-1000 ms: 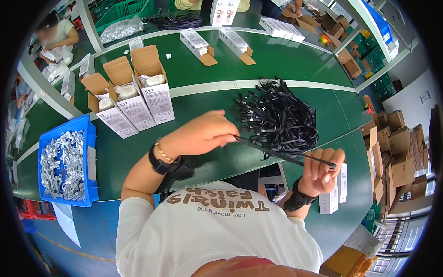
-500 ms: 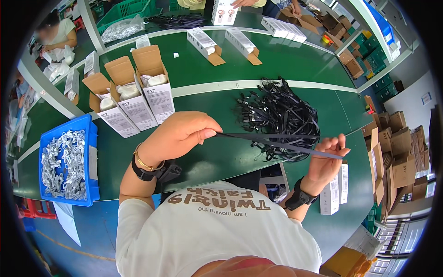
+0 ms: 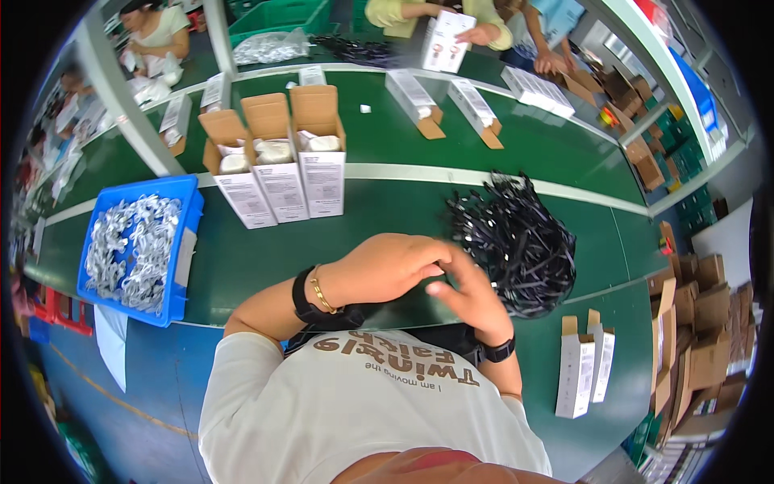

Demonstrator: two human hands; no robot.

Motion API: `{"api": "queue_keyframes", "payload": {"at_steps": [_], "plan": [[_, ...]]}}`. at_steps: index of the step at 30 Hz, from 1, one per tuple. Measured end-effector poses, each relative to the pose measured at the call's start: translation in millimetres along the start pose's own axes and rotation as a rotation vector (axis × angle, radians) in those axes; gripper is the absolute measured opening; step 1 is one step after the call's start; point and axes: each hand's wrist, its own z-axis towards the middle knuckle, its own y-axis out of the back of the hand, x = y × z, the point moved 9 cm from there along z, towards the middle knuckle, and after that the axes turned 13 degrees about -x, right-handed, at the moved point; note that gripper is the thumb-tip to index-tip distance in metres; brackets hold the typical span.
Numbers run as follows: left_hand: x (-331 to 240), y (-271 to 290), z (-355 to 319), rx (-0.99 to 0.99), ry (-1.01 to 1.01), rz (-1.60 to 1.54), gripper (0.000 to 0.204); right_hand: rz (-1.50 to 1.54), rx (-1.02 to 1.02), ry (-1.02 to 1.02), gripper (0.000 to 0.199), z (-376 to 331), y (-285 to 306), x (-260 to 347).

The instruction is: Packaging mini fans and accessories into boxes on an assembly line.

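Both hands meet over the table edge, in front of my chest. My left hand (image 3: 397, 264) is closed, its fingers curled and pinched; the black strap it was pinching a moment earlier is hidden now. My right hand (image 3: 472, 297) comes up against the left fingertips, thumb apart from its fingers. Those fingers are blurred and their tips are covered. Just beyond the right hand lies a tangled heap of black straps (image 3: 524, 250) with small shiny metal parts.
Three open white boxes (image 3: 278, 189) with wrapped contents stand left of centre. A blue tray (image 3: 179, 282) holds bundled pale cables (image 3: 133, 254). Two slim white boxes (image 3: 576, 371) lie at right. More boxes (image 3: 413, 97) rest beyond the white rail (image 3: 387, 172). Other people (image 3: 476, 32) work across the table.
My right hand has come leftward to meet the left, and the strap stretched between them is no longer visible. My left hand has moved right. The whole view has shifted.
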Motion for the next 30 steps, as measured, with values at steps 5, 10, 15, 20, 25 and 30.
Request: {"api": "queue_keyframes", "payload": {"at_steps": [5,10,15,20,25,30], "plan": [[17.7,46.1,-21.9,-0.117,0.169,0.14,0.008,0.528,0.37,-0.537,0.027,-10.7,-53.8,-21.8],[36.3,75.6,-72.7,-0.093,0.331,0.088,0.01,1.163,-0.019,-0.474,0.031,11.8,-50.4,-12.7],[54.8,160.4,-105.1,-0.107,0.325,0.363,0.012,1.184,-0.198,-0.42,0.021,10.2,-34.6,-42.7],[118.2,323.3,-168.9,-0.224,0.488,0.864,0.01,1.171,-0.205,-0.467,0.021,-1.4,-37.0,-68.9],[187.9,364.3,-209.1,-0.206,0.444,0.88,0.01,1.078,-0.272,-0.563,0.025,-11.4,-40.8,-72.9],[226.9,343.6,-233.1,0.176,0.835,1.106,0.016,0.989,-0.302,-0.623,0.026,-18.3,-37.5,-79.7]]}}
